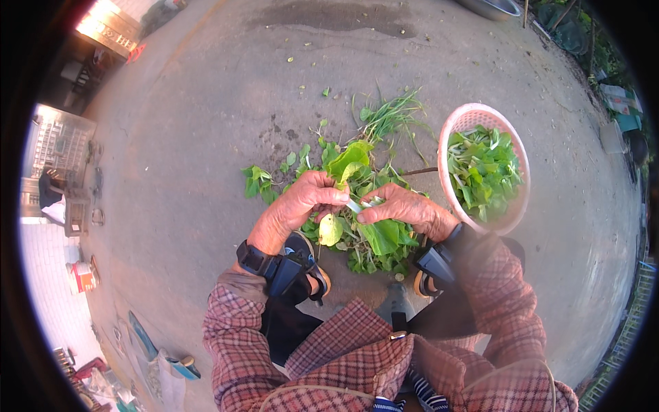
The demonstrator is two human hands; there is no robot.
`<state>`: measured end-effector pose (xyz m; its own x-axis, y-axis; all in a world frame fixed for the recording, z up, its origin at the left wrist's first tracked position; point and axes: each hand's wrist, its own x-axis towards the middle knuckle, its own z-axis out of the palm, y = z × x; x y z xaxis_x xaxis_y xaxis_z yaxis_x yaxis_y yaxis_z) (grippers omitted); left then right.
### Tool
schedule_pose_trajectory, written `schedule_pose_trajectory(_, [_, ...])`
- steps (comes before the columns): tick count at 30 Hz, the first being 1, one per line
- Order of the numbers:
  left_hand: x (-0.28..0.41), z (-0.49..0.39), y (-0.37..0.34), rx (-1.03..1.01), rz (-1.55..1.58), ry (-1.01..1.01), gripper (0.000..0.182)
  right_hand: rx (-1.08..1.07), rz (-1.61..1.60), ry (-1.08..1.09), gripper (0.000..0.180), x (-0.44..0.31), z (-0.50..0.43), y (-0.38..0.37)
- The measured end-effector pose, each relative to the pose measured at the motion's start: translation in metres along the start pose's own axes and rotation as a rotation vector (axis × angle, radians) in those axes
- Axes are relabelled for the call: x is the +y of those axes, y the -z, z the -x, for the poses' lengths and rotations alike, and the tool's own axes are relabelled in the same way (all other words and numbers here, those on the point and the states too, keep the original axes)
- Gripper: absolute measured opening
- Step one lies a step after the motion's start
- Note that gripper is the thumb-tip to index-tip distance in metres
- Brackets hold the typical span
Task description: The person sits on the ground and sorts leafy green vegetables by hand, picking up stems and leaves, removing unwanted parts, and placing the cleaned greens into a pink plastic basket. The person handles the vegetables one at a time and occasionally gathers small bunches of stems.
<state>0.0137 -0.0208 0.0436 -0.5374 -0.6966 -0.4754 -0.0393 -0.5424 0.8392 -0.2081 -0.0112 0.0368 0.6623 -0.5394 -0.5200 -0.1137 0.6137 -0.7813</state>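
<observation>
My left hand (311, 201) pinches the pale stem of a leafy green vegetable (351, 160) between thumb and fingers. A yellowing leaf (330, 229) hangs just under that hand. Close on its right, my right hand (399, 206) grips pale stems, with a broad green leaf (383, 237) hanging below its fingers. Under both hands lies a loose heap of leafy greens (365, 260) on the concrete. Thin grassy stalks (394, 117) lie at the heap's far side. To the right, a pink plastic basket (520, 154) holds picked green leaves (484, 172) with pale stems.
My shoes (304, 250) stand near the heap's near edge. A metal basin (491, 7) is at the far right. Slippers or shoes (98, 216), a stool-like frame (76, 212) and a red and white container (81, 277) stand along the left wall. A damp patch (340, 15) darkens the far concrete.
</observation>
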Motion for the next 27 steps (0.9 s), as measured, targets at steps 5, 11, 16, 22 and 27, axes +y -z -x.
schedule_pose_trajectory(5, [0.000,0.001,-0.001,0.030,-0.006,-0.030,0.016,0.023,-0.002,0.017,0.030,0.000,-0.002,0.000])
schedule_pose_trajectory(11, [0.000,0.001,0.002,0.083,0.035,-0.015,0.013,-0.080,-0.037,0.001,0.030,0.000,0.001,0.000])
schedule_pose_trajectory(16, [-0.003,0.000,0.009,0.117,0.074,-0.065,0.012,-0.029,-0.060,-0.048,0.032,-0.003,0.004,0.000])
schedule_pose_trajectory(22, [0.003,0.002,0.016,0.233,0.232,-0.234,0.009,0.243,-0.335,0.199,0.022,-0.013,0.011,0.007])
schedule_pose_trajectory(27, [0.008,0.002,0.000,0.142,-0.015,-0.135,0.015,0.188,-0.262,0.147,0.030,-0.012,0.003,0.008])
